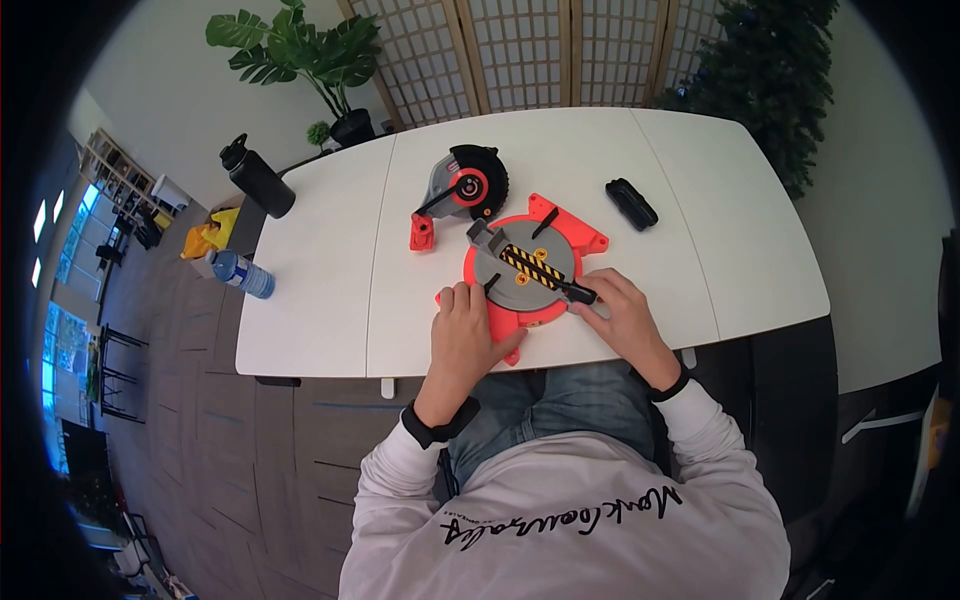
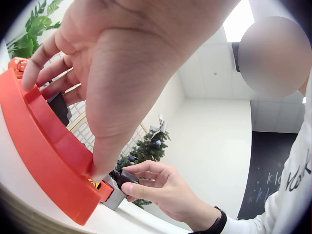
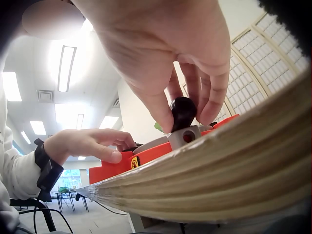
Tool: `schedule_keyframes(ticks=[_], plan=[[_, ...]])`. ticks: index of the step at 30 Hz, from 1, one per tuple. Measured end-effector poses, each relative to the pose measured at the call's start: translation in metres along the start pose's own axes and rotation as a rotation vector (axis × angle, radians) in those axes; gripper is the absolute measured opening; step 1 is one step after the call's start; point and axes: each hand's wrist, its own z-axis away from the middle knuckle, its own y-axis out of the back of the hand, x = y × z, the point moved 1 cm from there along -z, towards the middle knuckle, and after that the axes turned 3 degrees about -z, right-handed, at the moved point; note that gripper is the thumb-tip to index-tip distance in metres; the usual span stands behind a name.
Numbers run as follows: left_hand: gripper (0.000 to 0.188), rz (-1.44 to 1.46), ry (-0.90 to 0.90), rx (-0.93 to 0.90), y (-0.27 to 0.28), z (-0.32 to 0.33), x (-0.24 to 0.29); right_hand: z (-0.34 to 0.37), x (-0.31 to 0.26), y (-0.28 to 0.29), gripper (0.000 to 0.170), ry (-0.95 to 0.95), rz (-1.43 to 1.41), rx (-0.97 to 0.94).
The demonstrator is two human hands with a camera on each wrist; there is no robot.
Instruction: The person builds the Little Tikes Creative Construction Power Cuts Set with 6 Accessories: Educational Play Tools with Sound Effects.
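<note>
A toy miter saw base (image 1: 508, 328), red-orange with a round grey turntable (image 1: 510, 285), lies near the table's front edge. Across the turntable runs a black-and-yellow striped slot, ending in a black handle (image 3: 183, 113) at the front right. My right hand (image 1: 625, 318) pinches that handle between thumb and fingers. On the base's front left rests my left hand (image 1: 464, 340), fingers spread over the red rim and thumb touching the front part, as the left wrist view shows. Behind the base stands the separate saw head (image 1: 466, 187), grey with a black blade guard and a red foot.
A black case (image 1: 632, 205) lies at the right of the white table (image 1: 680, 270). A black bottle (image 1: 258, 178) and a clear water bottle (image 1: 243, 274) are at the left edge. Beyond the table are a potted plant (image 1: 335, 60), a folding screen (image 1: 520, 55) and a Christmas tree (image 1: 770, 80).
</note>
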Motion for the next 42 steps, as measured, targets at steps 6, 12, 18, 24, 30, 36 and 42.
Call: schedule_keyframes(ticks=[6,12,18,24,30,36,42], plan=[[0.079,-0.012,-0.006,-0.011,-0.0013,0.0000,-0.0014,-0.0003,-0.0026,0.0013,0.032,-0.016,0.020,0.004],[0.078,0.002,-0.008,-0.002,-0.0008,-0.0006,-0.0013,0.0000,-0.0044,0.0027,0.032,-0.040,0.025,0.004],[0.078,0.028,0.018,-0.017,0.0004,-0.0012,0.0002,-0.0004,-0.0044,0.0026,0.032,-0.044,0.007,0.014],[0.077,0.011,0.011,-0.035,-0.0015,-0.0017,-0.0020,-0.0009,-0.0048,0.0030,0.033,-0.052,0.018,0.004],[0.077,0.001,0.007,-0.030,-0.0007,-0.0023,-0.0013,-0.0017,-0.0067,0.0038,0.033,-0.050,0.015,0.005],[0.078,0.010,0.013,-0.035,-0.0008,-0.0024,-0.0012,-0.0021,-0.0067,0.0048,0.037,-0.080,-0.001,-0.015],[0.078,0.013,0.016,-0.034,-0.0013,-0.0022,-0.0016,-0.0031,-0.0082,0.0055,0.037,-0.074,-0.012,-0.030]])
